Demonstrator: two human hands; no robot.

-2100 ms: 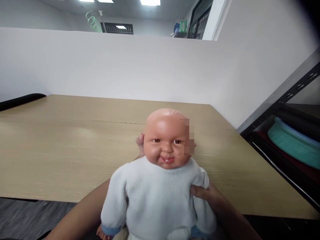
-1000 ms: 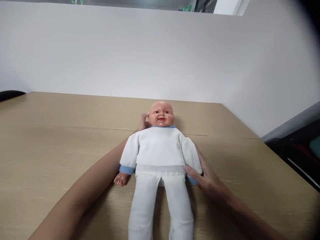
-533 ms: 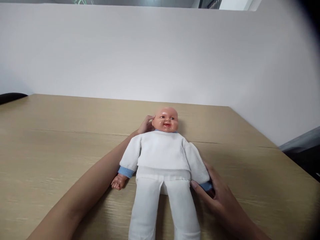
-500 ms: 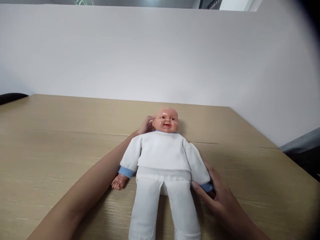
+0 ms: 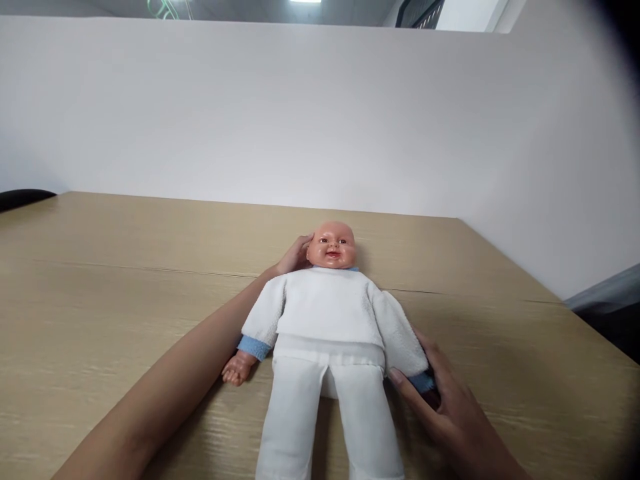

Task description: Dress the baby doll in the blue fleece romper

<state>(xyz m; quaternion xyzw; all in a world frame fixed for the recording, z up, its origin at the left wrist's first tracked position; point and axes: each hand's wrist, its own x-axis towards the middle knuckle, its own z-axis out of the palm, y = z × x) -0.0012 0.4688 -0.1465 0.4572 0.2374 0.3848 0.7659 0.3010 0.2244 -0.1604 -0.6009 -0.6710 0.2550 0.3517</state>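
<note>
A baby doll (image 5: 330,313) in a white fleece top, white trousers and blue cuffs lies on its back on the wooden table, its head away from me. My left hand (image 5: 296,257) cups the side of the doll's head, with the fingertips partly hidden behind it. Along the doll's other side, my right hand (image 5: 445,393) curls round the lower sleeve and blue cuff, the thumb resting between that arm and the hip. The doll's other arm lies across my left forearm. Its lower legs run out of the bottom of the view.
The wooden table (image 5: 125,300) has a thin seam running across it behind the doll's shoulders. A pale partition wall (image 5: 300,113) rises at the far edge. Dark objects, not clear in kind, show past the table at the far left and right.
The view has tilted up slightly, so everything sits a little lower. My right hand and the doll's sleeve have shifted slightly outward to the right. My left hand stays at the head.
</note>
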